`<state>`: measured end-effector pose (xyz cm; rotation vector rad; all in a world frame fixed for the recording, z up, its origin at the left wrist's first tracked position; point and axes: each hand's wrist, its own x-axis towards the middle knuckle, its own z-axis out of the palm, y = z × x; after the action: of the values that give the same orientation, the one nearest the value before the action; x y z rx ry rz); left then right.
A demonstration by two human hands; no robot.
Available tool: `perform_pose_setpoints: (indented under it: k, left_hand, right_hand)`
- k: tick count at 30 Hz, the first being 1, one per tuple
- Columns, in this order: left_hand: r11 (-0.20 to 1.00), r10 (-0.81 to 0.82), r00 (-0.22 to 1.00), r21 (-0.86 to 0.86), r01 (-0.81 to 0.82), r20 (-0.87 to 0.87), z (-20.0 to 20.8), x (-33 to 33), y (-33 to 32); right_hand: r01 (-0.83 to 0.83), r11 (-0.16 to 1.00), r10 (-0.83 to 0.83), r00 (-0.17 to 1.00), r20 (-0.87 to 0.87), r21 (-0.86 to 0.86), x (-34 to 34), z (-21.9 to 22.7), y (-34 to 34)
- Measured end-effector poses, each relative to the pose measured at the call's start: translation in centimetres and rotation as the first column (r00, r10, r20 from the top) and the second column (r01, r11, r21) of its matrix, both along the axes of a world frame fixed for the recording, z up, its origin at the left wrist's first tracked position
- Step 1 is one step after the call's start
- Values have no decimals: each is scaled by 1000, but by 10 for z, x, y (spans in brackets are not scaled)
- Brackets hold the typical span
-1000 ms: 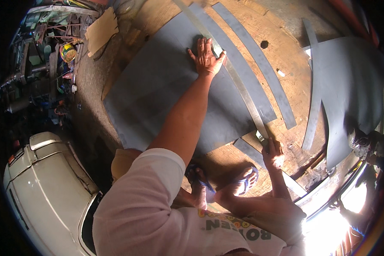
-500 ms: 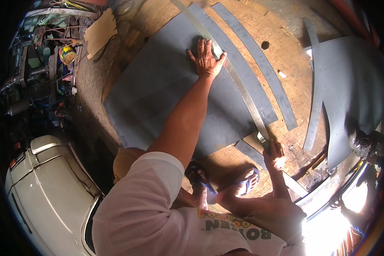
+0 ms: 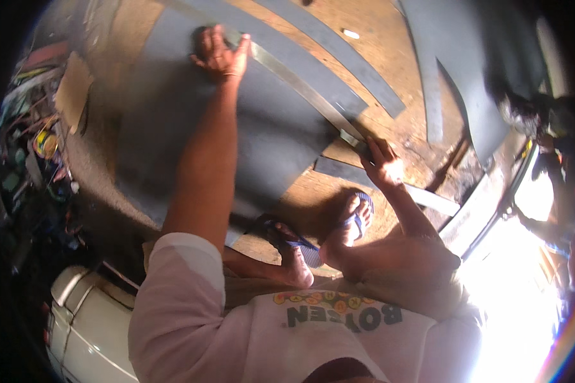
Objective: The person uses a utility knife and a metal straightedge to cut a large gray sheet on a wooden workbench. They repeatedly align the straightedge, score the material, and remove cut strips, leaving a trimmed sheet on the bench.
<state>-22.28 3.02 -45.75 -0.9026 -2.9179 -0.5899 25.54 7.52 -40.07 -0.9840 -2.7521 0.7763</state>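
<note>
Plywood [image 3: 383, 57] carries a sheet [image 3: 166, 102] under a ruler [image 3: 294, 84], your left grip [image 3: 223, 60] spread open over both, your right grip [image 3: 384, 165] curled at the ruler's near end, its hold unclear.

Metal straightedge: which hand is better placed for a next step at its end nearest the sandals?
Probably the right hand: it is at that end, while the left hand is spread farther up the metal straightedge, over the dark gray sheet.

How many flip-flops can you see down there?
2: one flip-flop on the left foot, near the big grey sheet; the other on the right foot. More could hide in the dark edges.
</note>
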Motion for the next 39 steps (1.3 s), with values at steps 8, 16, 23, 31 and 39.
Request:
perform_pose_setpoints:
  k: [8, 16, 23, 31, 39]
  left_hand:
    - [994, 2, 998, -109, -8, -57, -2, -3, 8]
    - [991, -16, 993, -134, 0, -121, -8, -10, 4]
    - [989, -20, 997, -147, 8, -79, -1, -4, 11]
    - [985, 20, 999, -171, -26, -40, 17, 4, 2]
    - [978, 59, 998, -201, -53, 25, 21, 7, 12]
  right_hand:
    - [17, 999, -16, 999, -47, 38, -6, 9, 5]
    - [28, 1000, -28, 999, -23, 11, -8, 5, 7]
    - [38, 999, -38, 999, -23, -7, -10, 9, 11]
    - [-19, 999, 20, 1000, 5, -49, -18, 6, 15]
    - [-2, 1000, 2, 1000, -12, -2, -19, 5, 7]
